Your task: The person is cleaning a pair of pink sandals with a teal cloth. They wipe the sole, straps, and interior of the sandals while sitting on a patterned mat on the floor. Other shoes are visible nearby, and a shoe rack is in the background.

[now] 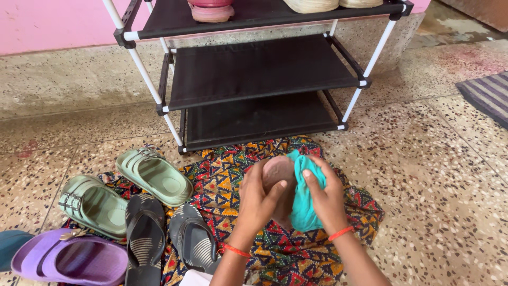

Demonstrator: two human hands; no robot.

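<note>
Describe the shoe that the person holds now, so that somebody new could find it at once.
In front of the black shoe rack lies a patterned cloth. Above it, the left hand grips a brown shoe while the right hand presses a teal rag against it. It alone is off the floor.

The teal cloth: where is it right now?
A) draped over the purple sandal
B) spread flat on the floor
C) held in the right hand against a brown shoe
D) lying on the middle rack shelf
C: the right hand presses the teal cloth against the brown shoe, which the left hand grips.
</note>
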